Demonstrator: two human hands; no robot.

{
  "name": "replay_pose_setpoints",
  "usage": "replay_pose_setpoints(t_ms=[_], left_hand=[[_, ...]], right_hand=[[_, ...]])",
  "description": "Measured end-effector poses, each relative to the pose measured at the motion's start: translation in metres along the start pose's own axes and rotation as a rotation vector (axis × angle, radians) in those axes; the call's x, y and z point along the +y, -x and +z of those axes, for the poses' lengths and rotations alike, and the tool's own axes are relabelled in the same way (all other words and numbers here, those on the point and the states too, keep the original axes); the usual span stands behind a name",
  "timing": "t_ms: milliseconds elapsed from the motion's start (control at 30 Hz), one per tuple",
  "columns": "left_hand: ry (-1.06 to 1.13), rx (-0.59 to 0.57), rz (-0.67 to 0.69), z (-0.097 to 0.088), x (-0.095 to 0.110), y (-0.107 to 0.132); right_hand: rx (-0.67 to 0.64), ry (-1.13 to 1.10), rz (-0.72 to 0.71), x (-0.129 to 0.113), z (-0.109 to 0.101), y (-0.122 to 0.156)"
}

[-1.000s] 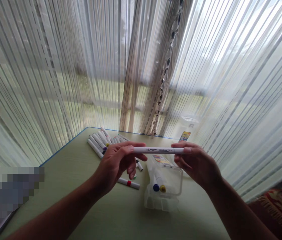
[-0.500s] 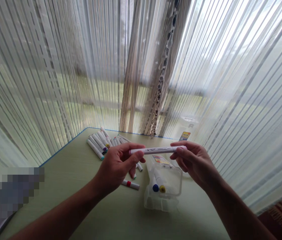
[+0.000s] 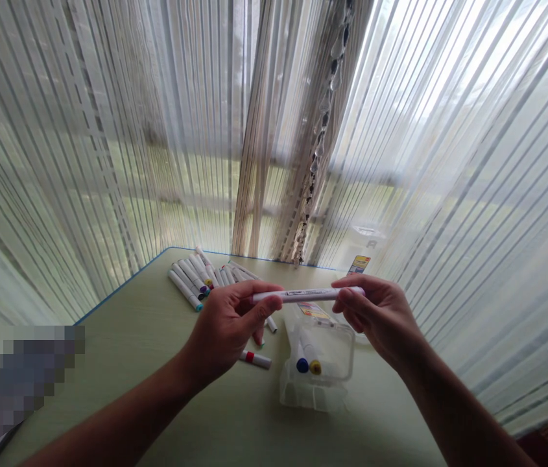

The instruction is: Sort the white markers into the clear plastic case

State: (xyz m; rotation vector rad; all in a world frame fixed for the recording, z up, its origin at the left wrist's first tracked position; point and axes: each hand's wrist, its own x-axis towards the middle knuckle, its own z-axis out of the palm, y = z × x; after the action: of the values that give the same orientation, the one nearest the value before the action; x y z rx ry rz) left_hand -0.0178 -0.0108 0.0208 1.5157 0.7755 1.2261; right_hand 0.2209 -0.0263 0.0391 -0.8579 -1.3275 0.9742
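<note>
Both hands, left point(image 3: 227, 324) & right point(image 3: 381, 314), pinch white marker point(image 3: 309, 295) w/ black print, held level.

head cam | forward-down | near left hand point(image 3: 225, 324); right hand point(image 3: 383, 318) | table point(image 3: 147, 337); curtains point(image 3: 108, 143) beyond

pixelated patch point(image 3: 21, 383): contents blurred | marker point(image 3: 309, 295): print too small to read

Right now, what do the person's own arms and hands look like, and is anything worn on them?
Both are bare. The left hand and right hand wear no gloves, and no rings show. The left forearm and right forearm show no sleeve, watch or bracelet as far as the picture reaches.
</note>
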Motion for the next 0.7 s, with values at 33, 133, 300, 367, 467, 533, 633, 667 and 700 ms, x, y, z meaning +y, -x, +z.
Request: replay_pose_setpoints(t_ms=[33,133,300,367,467,533,633,667,700], left_hand=[[0.023,0.006,0.003,-0.0002,-0.0004,-0.0007],[0.095,0.02,0.044,0.0002,0.0005,-0.0026],[0.127,0.035,0.077,0.0021,0.0035,-0.0032],[0.118,0.038,0.074,0.0022,0.003,-0.003],[0.095,0.032,0.063,0.0016,0.0012,-0.0027],[0.082,0.02,0.054,0.0013,0.0004,-0.0021],[0.06,0.003,0.036,0.0014,0.0004,0.0],[0.045,-0.003,0.028,0.0015,0.0005,0.0009],[0.028,-0.009,0.021,0.0015,0.0006,0.0018]], right_hand=[[0.001,-0.014,0.004,-0.0008,0.0005,0.0],[0.009,-0.062,0.029,-0.0034,0.0023,-0.0002],[0.019,-0.118,0.074,-0.0053,0.0032,-0.0006],[0.016,-0.12,0.078,-0.0053,0.003,-0.0008],[0.009,-0.105,0.061,-0.0053,0.0031,-0.0008],[0.009,-0.089,0.049,-0.005,0.0034,-0.0006],[0.02,-0.071,0.031,-0.0035,0.0032,0.0001],[0.023,-0.065,0.023,-0.0026,0.0028,0.0004],[0.023,-0.059,0.017,-0.0018,0.0023,0.0008]])
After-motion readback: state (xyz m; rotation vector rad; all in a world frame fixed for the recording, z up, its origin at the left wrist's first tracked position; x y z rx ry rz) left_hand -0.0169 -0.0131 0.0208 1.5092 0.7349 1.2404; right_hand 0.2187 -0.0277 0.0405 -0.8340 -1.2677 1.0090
